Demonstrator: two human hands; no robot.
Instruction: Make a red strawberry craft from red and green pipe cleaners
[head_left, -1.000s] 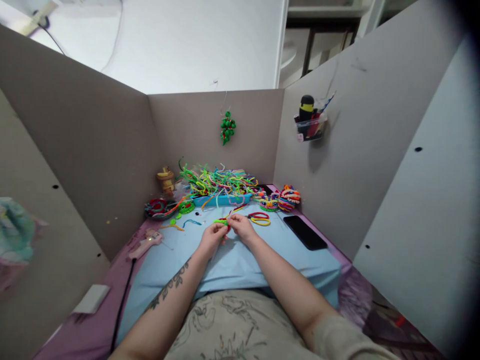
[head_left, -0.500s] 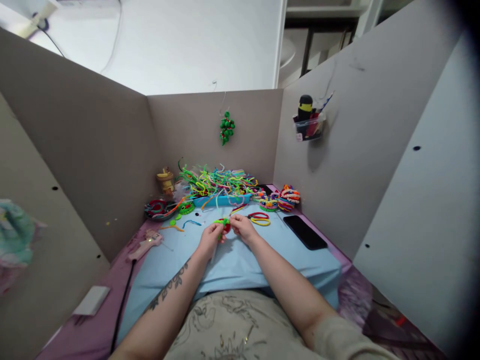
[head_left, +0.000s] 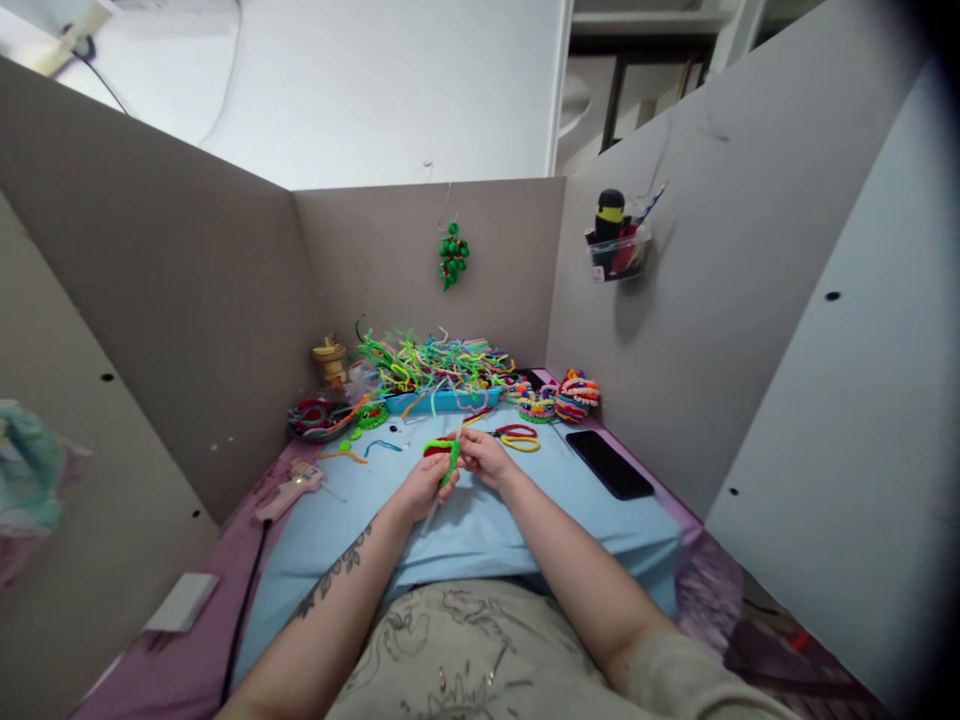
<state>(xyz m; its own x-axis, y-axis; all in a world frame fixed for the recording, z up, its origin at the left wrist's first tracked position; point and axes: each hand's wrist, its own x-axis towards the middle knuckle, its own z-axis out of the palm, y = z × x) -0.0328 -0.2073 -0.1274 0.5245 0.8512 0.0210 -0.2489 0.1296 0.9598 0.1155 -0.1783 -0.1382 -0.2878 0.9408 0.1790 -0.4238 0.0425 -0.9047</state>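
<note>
My left hand (head_left: pixel 429 484) is closed around a green and red pipe-cleaner piece (head_left: pixel 438 447) above the blue cloth. A thin pale stick (head_left: pixel 430 519) slants through the work, its lower end sticking out below my left fingers. Green fuzzy pipe cleaner (head_left: pixel 453 462) lies along the stick. My right hand (head_left: pixel 482 455) pinches at the right side of the green part, near the stick's upper end; its fingertips partly hide what they grip. Just beyond my right hand lie scissors (head_left: pixel 519 437) with red and yellow handles.
A blue tray (head_left: pixel 442 401) heaped with coloured pipe cleaners stands at the back. A pink glue gun (head_left: pixel 291 492) lies left, its cord running forward. At right rests a black phone (head_left: pixel 609 464), near multicoloured fuzzy pieces (head_left: pixel 576 398). Grey panels (head_left: pixel 420 250) enclose the table.
The green and red piece has turned in my hands, so its green length now stands upright along the pale stick. My left hand has shifted slightly down; more of the stick shows.
</note>
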